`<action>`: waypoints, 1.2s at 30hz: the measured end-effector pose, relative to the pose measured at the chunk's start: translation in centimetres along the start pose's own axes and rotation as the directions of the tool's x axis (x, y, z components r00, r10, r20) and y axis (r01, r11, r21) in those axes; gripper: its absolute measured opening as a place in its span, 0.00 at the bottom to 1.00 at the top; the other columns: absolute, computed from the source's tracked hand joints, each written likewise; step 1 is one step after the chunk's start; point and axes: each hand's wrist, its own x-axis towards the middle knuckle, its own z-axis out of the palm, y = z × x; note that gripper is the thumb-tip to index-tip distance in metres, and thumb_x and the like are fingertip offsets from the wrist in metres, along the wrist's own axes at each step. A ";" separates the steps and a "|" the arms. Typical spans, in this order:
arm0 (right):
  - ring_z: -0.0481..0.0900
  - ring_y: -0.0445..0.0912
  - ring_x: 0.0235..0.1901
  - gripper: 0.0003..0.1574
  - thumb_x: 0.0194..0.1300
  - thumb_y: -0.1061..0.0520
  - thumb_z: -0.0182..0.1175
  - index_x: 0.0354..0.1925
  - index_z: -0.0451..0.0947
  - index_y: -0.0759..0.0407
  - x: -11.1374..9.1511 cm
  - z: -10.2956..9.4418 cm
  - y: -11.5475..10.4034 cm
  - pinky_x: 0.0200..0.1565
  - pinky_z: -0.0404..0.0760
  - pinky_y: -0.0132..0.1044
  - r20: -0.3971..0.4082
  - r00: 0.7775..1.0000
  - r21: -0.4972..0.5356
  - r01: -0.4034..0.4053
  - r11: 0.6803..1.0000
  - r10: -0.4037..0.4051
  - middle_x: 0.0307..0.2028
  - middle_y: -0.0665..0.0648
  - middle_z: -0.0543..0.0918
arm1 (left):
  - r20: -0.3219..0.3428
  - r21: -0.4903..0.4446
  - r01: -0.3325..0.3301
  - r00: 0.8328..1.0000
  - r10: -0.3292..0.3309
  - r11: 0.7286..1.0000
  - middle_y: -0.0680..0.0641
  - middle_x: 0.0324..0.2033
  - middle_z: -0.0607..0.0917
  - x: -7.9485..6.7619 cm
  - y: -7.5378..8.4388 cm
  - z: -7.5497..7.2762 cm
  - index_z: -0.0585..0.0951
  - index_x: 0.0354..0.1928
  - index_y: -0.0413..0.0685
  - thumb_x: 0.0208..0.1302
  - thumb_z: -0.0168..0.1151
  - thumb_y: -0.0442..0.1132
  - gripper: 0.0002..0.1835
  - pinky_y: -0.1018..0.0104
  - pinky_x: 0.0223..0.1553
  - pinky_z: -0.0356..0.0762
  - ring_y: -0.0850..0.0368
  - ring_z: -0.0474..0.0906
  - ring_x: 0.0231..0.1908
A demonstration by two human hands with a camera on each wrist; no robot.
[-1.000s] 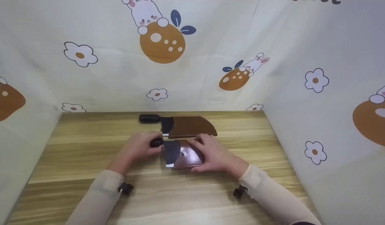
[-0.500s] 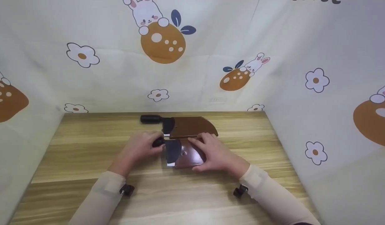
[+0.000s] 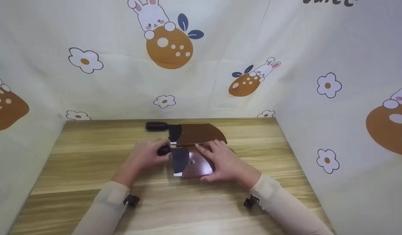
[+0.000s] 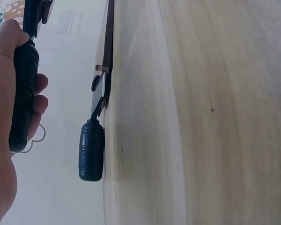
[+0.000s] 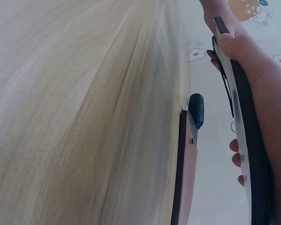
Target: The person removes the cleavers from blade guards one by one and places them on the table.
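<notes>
In the head view, my left hand (image 3: 145, 156) grips the black handle (image 3: 163, 150) of a broad-bladed knife. My right hand (image 3: 225, 161) holds the brown leather sheath (image 3: 199, 164) over its blade, thumb at the near edge and fingers at the far one. A metal snap shows on the sheath, and a strip of bare blade at its left end. Both wrist views show this knife raised off the table, its handle (image 4: 25, 93) wrapped by my left fingers. Just beyond lies a second knife in a brown sheath (image 3: 202, 133), handle (image 3: 156, 126) to the left.
Both knives are over a wood-grain table (image 3: 90, 169). Pale cloth walls (image 3: 122, 75) printed with rabbits and flowers enclose it at the back and both sides. Dark clip-like mounts (image 3: 131, 200) sit on both wrists.
Both hands keep their hold on the knife and its sheath, nearly in place. The head view shifts slightly. The second knife stays where it was.
</notes>
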 end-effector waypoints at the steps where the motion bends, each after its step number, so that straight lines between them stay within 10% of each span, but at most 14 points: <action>1: 0.71 0.53 0.66 0.79 0.51 0.16 0.75 0.88 0.59 0.48 0.0 0.0 -0.1 0.67 0.72 0.54 0.004 1.000 -0.002 -0.003 1.000 0.003 0.71 0.60 0.72 | -0.001 0.002 0.002 1.000 -0.002 1.000 0.49 0.39 0.90 0.0 0.0 0.0 0.86 0.53 0.56 0.66 0.75 0.58 0.20 0.47 0.35 0.83 0.50 0.83 0.32; 22: 0.71 0.53 0.64 0.79 0.53 0.13 0.70 0.89 0.56 0.47 -0.3 -0.3 -0.2 0.66 0.72 0.51 0.006 1.000 -0.003 -0.016 1.000 0.016 0.67 0.60 0.73 | -0.088 -0.023 -0.030 0.996 0.028 0.999 0.47 0.42 0.93 -0.5 0.2 0.2 0.88 0.53 0.53 0.65 0.77 0.54 0.20 0.47 0.35 0.85 0.47 0.87 0.33; 36: 0.70 0.51 0.63 0.77 0.54 0.14 0.70 0.88 0.60 0.51 -0.6 -0.6 -0.6 0.65 0.72 0.50 -0.004 0.999 0.020 0.036 0.999 -0.035 0.72 0.59 0.72 | -0.187 -0.063 -0.172 0.970 0.158 0.983 0.51 0.34 0.93 -0.6 0.1 0.0 0.91 0.46 0.50 0.58 0.81 0.47 0.16 0.59 0.31 0.87 0.55 0.88 0.30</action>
